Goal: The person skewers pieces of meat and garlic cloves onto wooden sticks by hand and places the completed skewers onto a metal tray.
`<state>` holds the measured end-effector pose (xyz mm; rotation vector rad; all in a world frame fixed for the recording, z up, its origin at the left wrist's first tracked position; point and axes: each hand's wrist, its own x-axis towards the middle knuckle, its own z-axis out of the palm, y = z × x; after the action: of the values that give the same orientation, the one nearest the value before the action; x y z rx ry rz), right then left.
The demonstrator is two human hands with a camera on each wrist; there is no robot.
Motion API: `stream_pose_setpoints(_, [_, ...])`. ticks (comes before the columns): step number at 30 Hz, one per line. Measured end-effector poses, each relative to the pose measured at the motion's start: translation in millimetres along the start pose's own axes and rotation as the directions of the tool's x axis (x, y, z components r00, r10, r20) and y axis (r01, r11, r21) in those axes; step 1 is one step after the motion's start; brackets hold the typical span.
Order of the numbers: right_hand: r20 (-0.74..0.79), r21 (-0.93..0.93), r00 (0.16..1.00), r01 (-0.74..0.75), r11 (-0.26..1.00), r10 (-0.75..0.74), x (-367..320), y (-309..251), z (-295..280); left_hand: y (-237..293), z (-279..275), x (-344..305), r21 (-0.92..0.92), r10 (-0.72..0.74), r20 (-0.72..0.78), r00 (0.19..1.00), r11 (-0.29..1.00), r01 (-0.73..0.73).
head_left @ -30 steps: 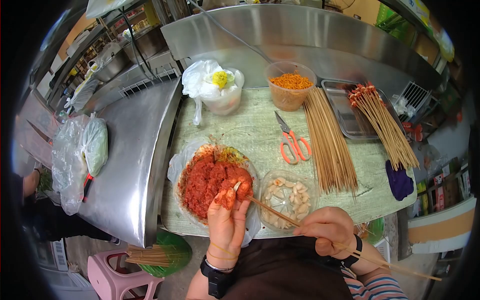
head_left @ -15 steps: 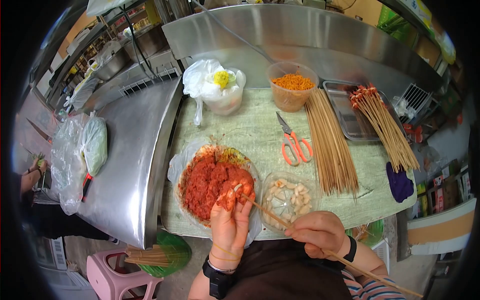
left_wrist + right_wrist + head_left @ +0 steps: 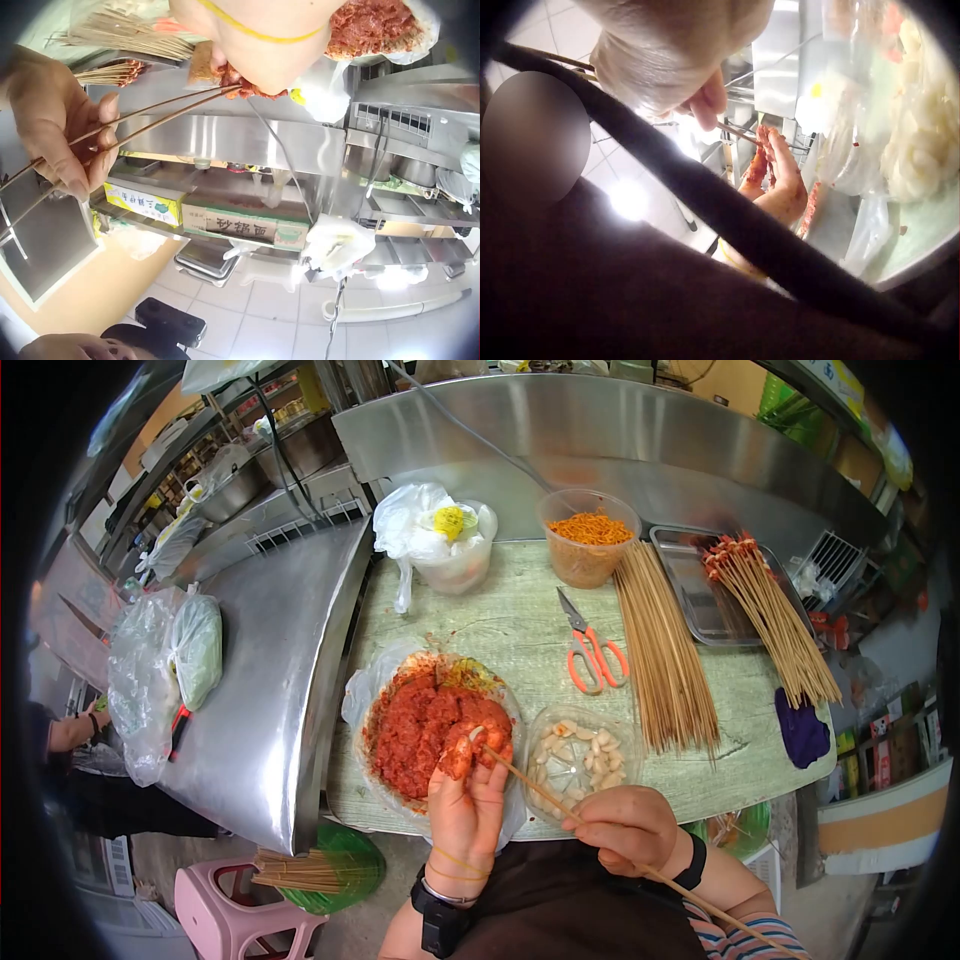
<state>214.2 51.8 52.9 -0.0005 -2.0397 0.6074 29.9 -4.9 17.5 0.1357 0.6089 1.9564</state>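
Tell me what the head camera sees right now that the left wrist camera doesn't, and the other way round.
Only the head view: the pink stool, the purple cloth and what look like peeled garlic cloves.

Only the left wrist view: the yellow-and-green box, the cardboard box with large printed characters and the white tiles.

Both: the right hand gripping skewers, part of the left hand, its yellow band and the red minced mixture.
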Motion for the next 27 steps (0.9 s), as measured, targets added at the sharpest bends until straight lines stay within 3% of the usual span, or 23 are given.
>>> stream_pose_setpoints(7, [-0.013,0.019,1.000,-0.022,1.000,0.022,0,9,7,2,2,3,0.066,0.023,0.005,1.000,0.998,-0.023])
stream_pose_setpoints(9, [0.012,-0.035,0.998,-0.063,0.997,0.064,8,7,9,3,-2,9,0.207,0.160,0.054,0.986,0.964,-0.167])
stream_pose_setpoints(12, [0.041,-0.091,0.990,-0.133,0.987,0.137,10,8,12,4,-11,16,0.289,0.226,0.030,0.974,0.931,-0.225])
stream_pose_setpoints(22, [0.014,-0.103,0.971,-0.237,0.966,0.240,16,16,36,-1,-24,21,0.342,0.199,0.033,0.979,0.918,-0.199])
stream_pose_setpoints(26, [0.019,-0.057,0.956,-0.292,0.955,0.293,11,14,21,3,-24,24,0.286,0.231,-0.010,0.973,0.933,-0.219])
stream_pose_setpoints(27, [0.010,0.064,0.910,-0.414,0.908,0.414,4,13,17,4,-25,24,0.283,0.247,-0.029,0.969,0.931,-0.229])
